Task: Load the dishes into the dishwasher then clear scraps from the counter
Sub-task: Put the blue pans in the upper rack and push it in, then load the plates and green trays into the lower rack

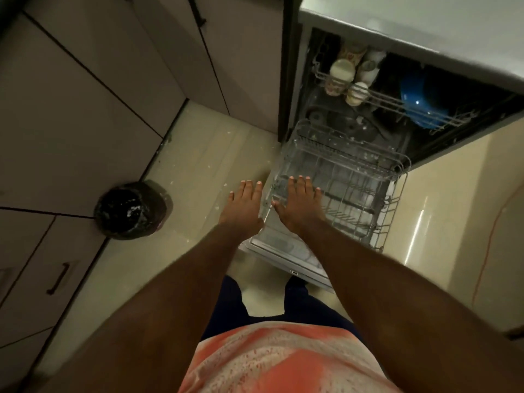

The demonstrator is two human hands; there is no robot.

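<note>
Pulled out of the dishwasher (334,120) over its lowered door (272,245): the lower rack (354,177), long axis running from the machine toward the person. Above its near left corner, the right hand (297,204), grip fully open, fingers straight, holding nothing; contact with the wire not clear. Just beside, over the floor, the left hand (245,204), equally flat. Cups (341,70) and a blue bowl (414,92) in the upper rack (397,104).

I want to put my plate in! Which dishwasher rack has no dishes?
The pulled-out lower rack holds no dishes. The upper rack behind it already holds cups and a blue bowl.
</note>
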